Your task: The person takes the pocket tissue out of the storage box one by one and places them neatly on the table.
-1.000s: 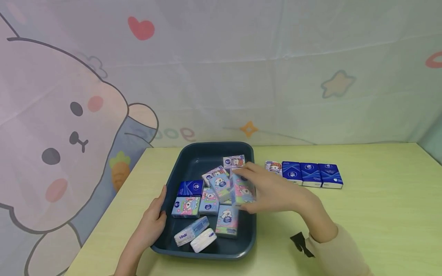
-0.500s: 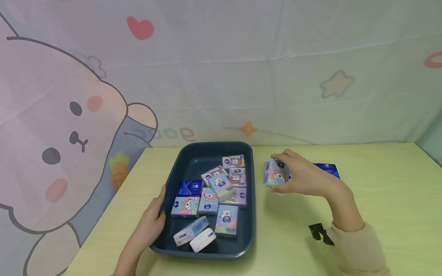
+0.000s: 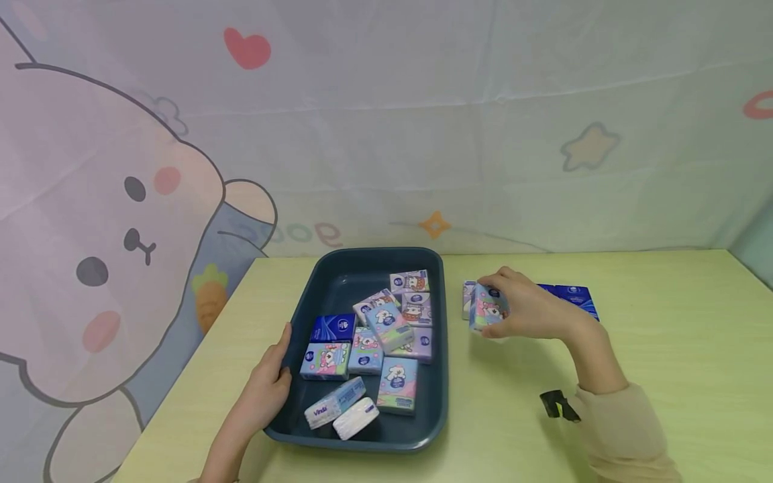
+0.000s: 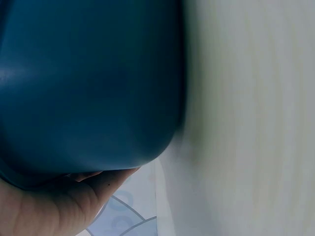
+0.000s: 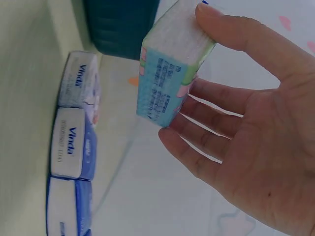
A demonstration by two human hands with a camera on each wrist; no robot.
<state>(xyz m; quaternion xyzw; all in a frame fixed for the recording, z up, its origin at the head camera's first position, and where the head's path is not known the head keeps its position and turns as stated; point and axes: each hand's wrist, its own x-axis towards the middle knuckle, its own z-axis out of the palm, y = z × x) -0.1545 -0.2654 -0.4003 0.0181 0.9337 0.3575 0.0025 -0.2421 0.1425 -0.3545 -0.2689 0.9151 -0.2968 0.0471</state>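
My left hand point(image 3: 262, 389) presses against the outer left side of a dark blue plastic tub point(image 3: 441, 396), its fingers lying along the wall below the rim. Several small tissue packs lie loose inside, among them a light-blue one point(image 3: 396, 384) and a dark-blue one point(image 3: 333, 329). Above the table, to the right of the tub, my right hand point(image 3: 531, 308) pinches a light-blue and pink tissue pack point(image 3: 486, 308) between thumb and fingers. This held pack partly covers a purple-and-white tissue pack point(image 3: 468, 299) at the left end of a row.
Dark-blue tissue packs point(image 3: 576, 298) continue the row, partly behind the right hand; the right wrist view shows their white ends point(image 5: 66, 142). A patterned cloth point(image 3: 386, 134) hangs behind the pale yellow-green table point(image 3: 682, 349). A black strip point(image 3: 559, 405) hangs near the right sleeve.
The right hand has carried the light-blue and pink tissue pack from over the tub to the row on the right, then shifted slightly. The left hand and tub have stayed put.
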